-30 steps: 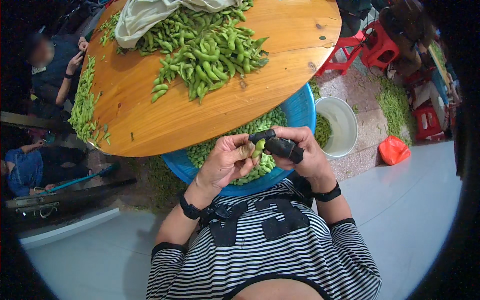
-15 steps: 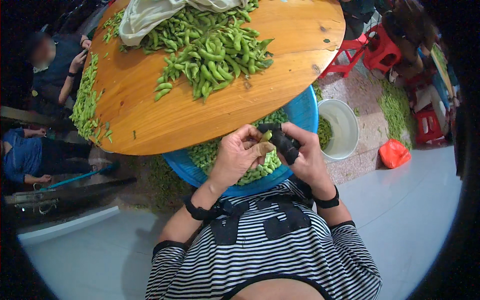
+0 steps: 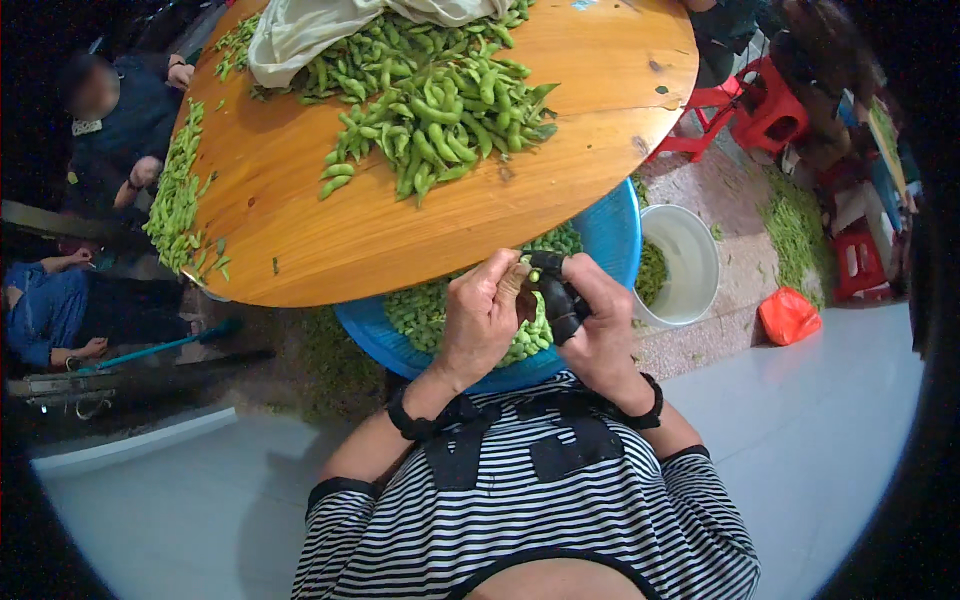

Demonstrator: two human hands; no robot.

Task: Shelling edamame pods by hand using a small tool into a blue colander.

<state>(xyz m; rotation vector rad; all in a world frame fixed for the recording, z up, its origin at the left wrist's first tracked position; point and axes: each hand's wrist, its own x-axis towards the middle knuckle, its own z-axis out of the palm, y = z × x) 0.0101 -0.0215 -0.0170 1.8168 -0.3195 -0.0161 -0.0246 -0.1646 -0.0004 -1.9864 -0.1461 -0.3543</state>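
Observation:
My left hand (image 3: 482,315) pinches a small green pod (image 3: 524,276) between thumb and fingers, just above the blue basin (image 3: 615,228) of trimmed green pods. My right hand (image 3: 603,325) is closed around black-handled scissors (image 3: 558,296) whose tip meets the pod at my left fingertips. Both hands sit close together under the near edge of the round wooden table (image 3: 420,225). A heap of green pods (image 3: 445,125) lies on the table top, beyond my hands.
A pale cloth (image 3: 320,30) lies over the far pods. A white bucket (image 3: 680,262) with pods, an orange bag (image 3: 788,314) and red stools (image 3: 768,105) stand at right. Other people (image 3: 110,110) sit at the left by a strip of pods (image 3: 175,195).
My hands have stayed together over the basin, working the scissors at a pod. The view has tilted slightly, so the table and hands sit a little differently in the frame.

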